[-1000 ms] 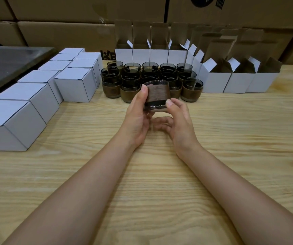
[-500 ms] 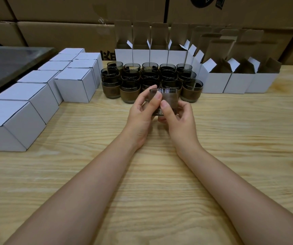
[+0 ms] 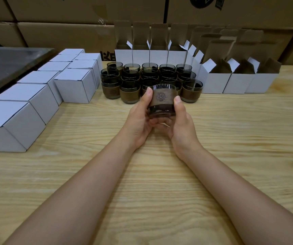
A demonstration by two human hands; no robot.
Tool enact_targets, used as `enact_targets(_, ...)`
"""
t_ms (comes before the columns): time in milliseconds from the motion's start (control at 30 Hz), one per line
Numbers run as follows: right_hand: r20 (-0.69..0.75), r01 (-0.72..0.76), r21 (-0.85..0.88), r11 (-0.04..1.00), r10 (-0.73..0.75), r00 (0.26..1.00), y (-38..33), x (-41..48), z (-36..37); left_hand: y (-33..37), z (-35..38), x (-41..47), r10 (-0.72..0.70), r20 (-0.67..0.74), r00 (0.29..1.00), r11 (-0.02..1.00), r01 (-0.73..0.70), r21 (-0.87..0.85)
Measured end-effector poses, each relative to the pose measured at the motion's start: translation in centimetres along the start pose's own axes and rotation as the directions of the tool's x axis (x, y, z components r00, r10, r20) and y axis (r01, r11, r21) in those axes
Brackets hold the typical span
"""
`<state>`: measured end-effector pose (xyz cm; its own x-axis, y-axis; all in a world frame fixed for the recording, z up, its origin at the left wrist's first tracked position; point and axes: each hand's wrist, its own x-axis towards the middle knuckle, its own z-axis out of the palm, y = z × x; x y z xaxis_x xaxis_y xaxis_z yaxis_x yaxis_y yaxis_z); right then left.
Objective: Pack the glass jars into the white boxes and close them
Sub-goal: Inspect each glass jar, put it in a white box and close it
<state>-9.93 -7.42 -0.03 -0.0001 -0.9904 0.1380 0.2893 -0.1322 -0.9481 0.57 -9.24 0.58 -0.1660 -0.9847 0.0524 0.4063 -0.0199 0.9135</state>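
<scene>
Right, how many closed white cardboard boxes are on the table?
9 closed white cardboard boxes, all left on the wooden table: six in an outer row running back, three in an inner row beside the brown-banded glass jars. None seems hidden.

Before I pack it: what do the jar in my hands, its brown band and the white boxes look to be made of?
Smoky tinted jar held by left hand and right hand: looks like glossy glass, see-through with bright glints. Brown band around it: matte, maybe leather or cork, with a stamped emblem; unclear which. Open white boxes: thin cardboard, matte white outside, brown inside, with folded flaps.
</scene>
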Motion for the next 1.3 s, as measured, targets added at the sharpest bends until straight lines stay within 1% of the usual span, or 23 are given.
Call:
enact_targets(100, -0.043, 0.01, -0.074, 0.997, -0.014, 0.999, 0.1, -0.09, 0.1, -0.04, -0.06, 0.02, 0.017, -0.018, 1.0, 1.0, -0.017, -0.024)
enact_targets(167, -0.102, 0.015, -0.078, 0.997, -0.023, 0.995, 0.05, -0.04, 0.21, -0.07, -0.12, 0.1, 0.041, -0.03, 0.999, 0.998, -0.043, -0.043)
enact_targets(267, -0.172, 0.076, -0.094, 0.993, -0.091, 0.981, 0.05, -0.01, 0.09, -0.16, -0.17, 0.21, 0.083, -0.046, 0.996, 0.996, -0.085, -0.038)
enact_targets(367, -0.134, 0.15, -0.181, 0.972, -0.175, 0.975, 0.19, -0.12, 0.04, -0.43, -0.2, 0.33, 0.12, -0.025, 0.992, 0.993, -0.12, 0.001)
enact_targets(433, -0.109, 0.17, -0.21, 0.963, -0.196, 0.975, 0.32, -0.05, 0.06, -0.48, -0.13, 0.28, 0.134, -0.021, 0.991, 0.991, -0.134, 0.015)
enact_targets(533, -0.133, 0.169, -0.21, 0.963, -0.2, 0.971, 0.44, 0.14, -0.12, -0.48, -0.04, 0.29, 0.144, -0.021, 0.989, 0.99, -0.144, 0.002)
enact_targets(600, -0.146, 0.16, -0.141, 0.977, -0.18, 0.973, 0.35, 0.21, -0.11, -0.42, -0.01, 0.27, 0.132, -0.028, 0.991, 0.991, -0.132, -0.009)
enact_targets(667, -0.155, 0.119, -0.017, 0.993, -0.121, 0.981, 0.19, 0.34, -0.1, -0.25, 0.03, 0.2, 0.084, -0.031, 0.996, 0.996, -0.084, -0.003)
enact_targets(767, -0.127, 0.05, 0.103, 0.993, -0.036, 0.991, 0.08, 0.49, -0.11, -0.07, 0.12, 0.09, 0.032, -0.018, 0.999, 0.999, -0.032, 0.03)
enact_targets(900, -0.059, 0.01, 0.177, 0.984, 0.0, 0.998, 0.21, 0.53, -0.09, 0.12, 0.39, -0.2, 0.017, 0.014, 1.0, 1.0, -0.017, -0.012)
enact_targets(967, -0.035, -0.008, 0.183, 0.983, 0.015, 0.999, 0.26, 0.53, -0.09, 0.21, 0.41, -0.28, 0.008, 0.002, 1.0, 1.0, -0.008, -0.013)
enact_targets(1100, -0.023, 0.006, 0.078, 0.997, -0.004, 1.0, 0.38, 0.57, -0.04, 0.19, 0.29, -0.2, 0.026, -0.024, 0.999, 1.0, -0.027, -0.016)
enact_targets(1300, -0.104, 0.109, -0.128, 0.986, -0.123, 0.987, 0.4, 0.47, -0.11, -0.1, 0.04, 0.05, 0.071, -0.056, 0.996, 0.997, -0.072, -0.02)
